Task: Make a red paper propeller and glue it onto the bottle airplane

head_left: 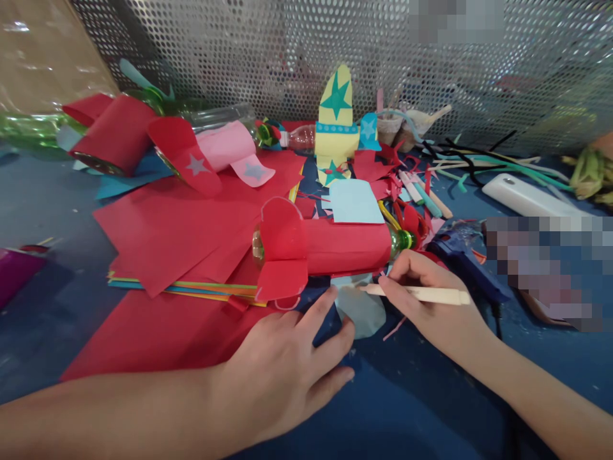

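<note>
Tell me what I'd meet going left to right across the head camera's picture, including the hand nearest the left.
Purple object → red tube → left hand → pen → white object.

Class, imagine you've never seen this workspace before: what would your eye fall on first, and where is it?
Probably the red paper-wrapped bottle, lying on its side in the middle of the picture. Just in front of it, the right hand holds a cream pen at a pale blue paper piece, with the left hand at its left edge. Behind the bottle, a yellow paper shape with green stars stands out.
</note>
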Demonstrator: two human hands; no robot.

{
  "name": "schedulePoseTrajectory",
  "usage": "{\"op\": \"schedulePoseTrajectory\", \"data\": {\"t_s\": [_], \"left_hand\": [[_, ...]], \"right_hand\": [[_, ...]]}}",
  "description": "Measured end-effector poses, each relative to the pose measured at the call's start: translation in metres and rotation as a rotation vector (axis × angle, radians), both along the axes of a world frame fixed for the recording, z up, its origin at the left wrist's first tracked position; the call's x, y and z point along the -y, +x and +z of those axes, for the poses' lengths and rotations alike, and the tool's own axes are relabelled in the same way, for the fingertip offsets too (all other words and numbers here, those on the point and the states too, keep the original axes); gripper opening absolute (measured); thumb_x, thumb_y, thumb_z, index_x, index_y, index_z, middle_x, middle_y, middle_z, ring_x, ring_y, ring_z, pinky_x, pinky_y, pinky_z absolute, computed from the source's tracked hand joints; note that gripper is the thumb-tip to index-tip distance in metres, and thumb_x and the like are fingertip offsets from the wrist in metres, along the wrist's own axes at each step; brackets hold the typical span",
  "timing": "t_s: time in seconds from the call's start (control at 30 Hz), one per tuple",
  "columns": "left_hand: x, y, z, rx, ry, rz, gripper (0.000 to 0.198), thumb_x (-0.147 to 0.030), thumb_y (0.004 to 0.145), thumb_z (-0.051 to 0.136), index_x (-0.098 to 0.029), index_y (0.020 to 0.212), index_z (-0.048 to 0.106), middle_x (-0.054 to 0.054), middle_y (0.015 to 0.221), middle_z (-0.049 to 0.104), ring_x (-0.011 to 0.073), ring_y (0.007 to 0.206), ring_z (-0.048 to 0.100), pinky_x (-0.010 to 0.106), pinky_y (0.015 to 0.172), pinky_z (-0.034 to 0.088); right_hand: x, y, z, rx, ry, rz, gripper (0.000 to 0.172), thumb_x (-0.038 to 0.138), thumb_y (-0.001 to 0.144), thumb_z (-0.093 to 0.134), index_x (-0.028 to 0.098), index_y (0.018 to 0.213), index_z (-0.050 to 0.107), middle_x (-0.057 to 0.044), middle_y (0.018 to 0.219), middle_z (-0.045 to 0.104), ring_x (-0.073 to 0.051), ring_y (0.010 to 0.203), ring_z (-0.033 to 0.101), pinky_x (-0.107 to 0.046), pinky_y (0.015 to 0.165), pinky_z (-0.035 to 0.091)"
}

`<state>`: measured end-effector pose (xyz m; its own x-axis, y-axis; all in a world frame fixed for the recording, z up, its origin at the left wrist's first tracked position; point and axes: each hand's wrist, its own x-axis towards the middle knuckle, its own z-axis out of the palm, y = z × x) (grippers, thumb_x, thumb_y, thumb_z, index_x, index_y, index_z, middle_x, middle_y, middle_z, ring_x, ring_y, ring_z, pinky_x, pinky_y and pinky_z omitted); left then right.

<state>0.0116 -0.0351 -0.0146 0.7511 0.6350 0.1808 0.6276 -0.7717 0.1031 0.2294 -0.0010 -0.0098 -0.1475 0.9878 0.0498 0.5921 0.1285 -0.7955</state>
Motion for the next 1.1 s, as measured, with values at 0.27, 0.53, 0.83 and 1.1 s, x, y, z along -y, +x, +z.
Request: {"op": "schedulePoseTrajectory", "data": {"t_s": [0.27, 0.53, 0.83, 1.1], "left_hand": [[0.0002, -0.0003, -0.0007, -0.005, 0.005, 0.009, 0.032, -0.034, 0.092, 0.041, -0.021, 0.116, 0.058, 0.022, 0.127, 0.052, 0.0245, 0.069, 0.066, 0.041, 0.055, 0.055], [0.0006, -0.0005, -0.0010, -0.019, -0.002, 0.009, 0.033, -0.035, 0.091, 0.042, -0.022, 0.117, 0.057, 0.021, 0.127, 0.052, 0.0238, 0.069, 0.066, 0.041, 0.055, 0.055], [0.0007, -0.0010, -0.0023, -0.004, 0.000, 0.008, 0.033, -0.036, 0.091, 0.043, -0.021, 0.117, 0.057, 0.021, 0.127, 0.051, 0.0240, 0.069, 0.065, 0.041, 0.055, 0.055], [-0.0008, -0.0002, -0.0022, -0.004, -0.003, 0.005, 0.033, -0.035, 0.092, 0.040, -0.021, 0.115, 0.058, 0.021, 0.126, 0.052, 0.0240, 0.069, 0.066, 0.041, 0.054, 0.055]], "right_hand": [[0.0004, 0.0001, -0.0005, -0.001, 0.003, -0.003, 0.023, 0.024, 0.083, 0.055, 0.022, 0.065, 0.041, 0.008, 0.053, 0.041, -0.008, 0.045, 0.037, -0.021, 0.041, 0.029], [-0.0006, -0.0005, 0.0009, -0.010, 0.011, 0.000, 0.022, 0.022, 0.082, 0.054, 0.022, 0.064, 0.040, 0.008, 0.053, 0.040, -0.008, 0.044, 0.037, -0.020, 0.041, 0.029], [0.0017, -0.0021, 0.0032, -0.019, 0.024, -0.009, 0.024, 0.021, 0.080, 0.055, 0.022, 0.062, 0.039, 0.007, 0.051, 0.040, -0.008, 0.043, 0.036, -0.021, 0.040, 0.028], [0.0040, 0.0017, 0.0058, -0.384, -0.094, -0.011, 0.035, 0.040, 0.094, 0.036, 0.023, 0.066, 0.050, 0.007, 0.036, 0.040, -0.011, 0.033, 0.038, -0.025, 0.041, 0.036]]}}
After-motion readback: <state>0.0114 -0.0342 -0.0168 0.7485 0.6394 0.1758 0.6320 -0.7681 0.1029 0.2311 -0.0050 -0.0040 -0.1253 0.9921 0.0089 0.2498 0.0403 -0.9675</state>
